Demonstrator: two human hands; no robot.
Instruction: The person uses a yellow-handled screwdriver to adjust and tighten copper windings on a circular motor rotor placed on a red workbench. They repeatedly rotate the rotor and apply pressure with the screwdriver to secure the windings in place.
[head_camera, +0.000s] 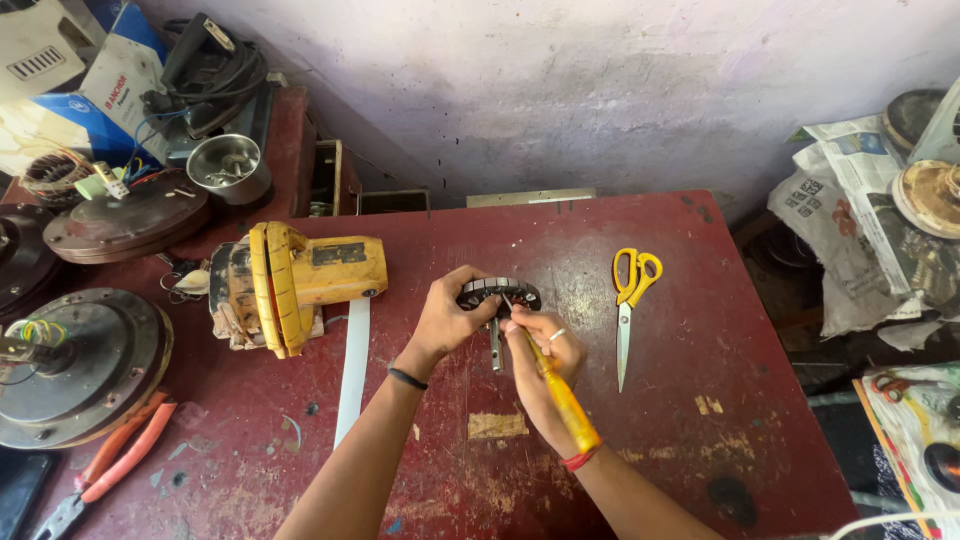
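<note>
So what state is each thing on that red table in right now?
Round slotted metal core: lifted, gripped by left hand.
Yellow-handled screwdriver: in right hand, tip at the core.
Yellow scissors: closed, lying flat.
Orange pliers: handles apart, lying flat.
Yellow power tool: on its side.
Steel bowl: upright.

Bare forearms, no sleeves; left hand (445, 322) wears black wristband, right hand (545, 352) a ring and red thread.

One head-worn camera looks steeply down, close, over the red table (700, 450) toward the wall (600, 90).
</note>
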